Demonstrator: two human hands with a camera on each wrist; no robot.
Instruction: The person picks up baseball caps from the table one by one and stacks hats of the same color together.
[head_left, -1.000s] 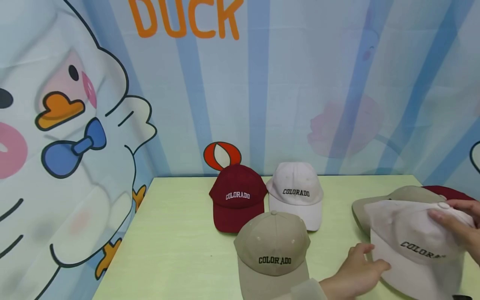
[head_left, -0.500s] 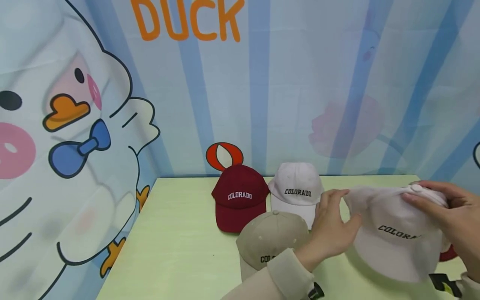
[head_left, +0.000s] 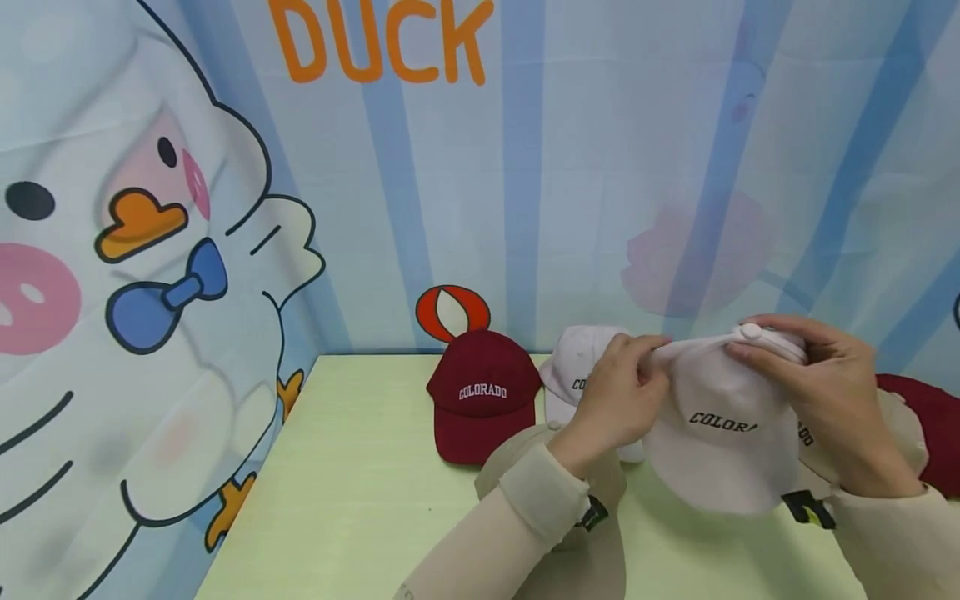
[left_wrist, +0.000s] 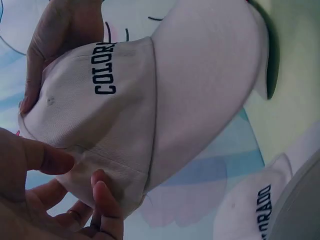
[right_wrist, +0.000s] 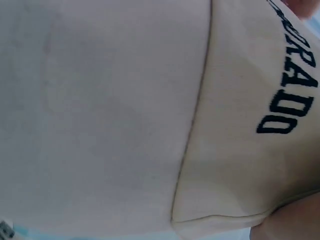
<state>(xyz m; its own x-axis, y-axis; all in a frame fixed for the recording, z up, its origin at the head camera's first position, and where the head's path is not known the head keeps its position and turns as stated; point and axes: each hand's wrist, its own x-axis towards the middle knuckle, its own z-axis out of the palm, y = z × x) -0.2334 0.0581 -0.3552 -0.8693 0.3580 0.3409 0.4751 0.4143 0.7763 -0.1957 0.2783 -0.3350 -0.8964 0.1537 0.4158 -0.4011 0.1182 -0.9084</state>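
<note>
A white baseball cap (head_left: 720, 467) with dark "COLORADO" lettering hangs over the right part of the table, brim down toward me. My right hand (head_left: 840, 392) pinches the top of its crown by the button, thumb in front, covering the last letters from the head view. At the crown's left side, my left hand (head_left: 618, 396) grips the cloth with thumb and fingers. In the left wrist view, the left thumb (left_wrist: 57, 160) lies against the crown (left_wrist: 120, 120). The brim (right_wrist: 100, 120) fills much of the right wrist view.
On the pale table (head_left: 360, 467) stand a dark red cap (head_left: 483, 433), another white cap (head_left: 577, 342) and a beige cap (head_left: 517, 454), partly behind my left arm. Beyond my right hand lie another beige cap (head_left: 903, 425) and another dark red cap (head_left: 941, 433). A printed curtain (head_left: 570, 167) hangs behind.
The white cap has come up and left from the right-hand caps in my right hand. My left hand has risen from its brim and taken hold of its crown's left side.
</note>
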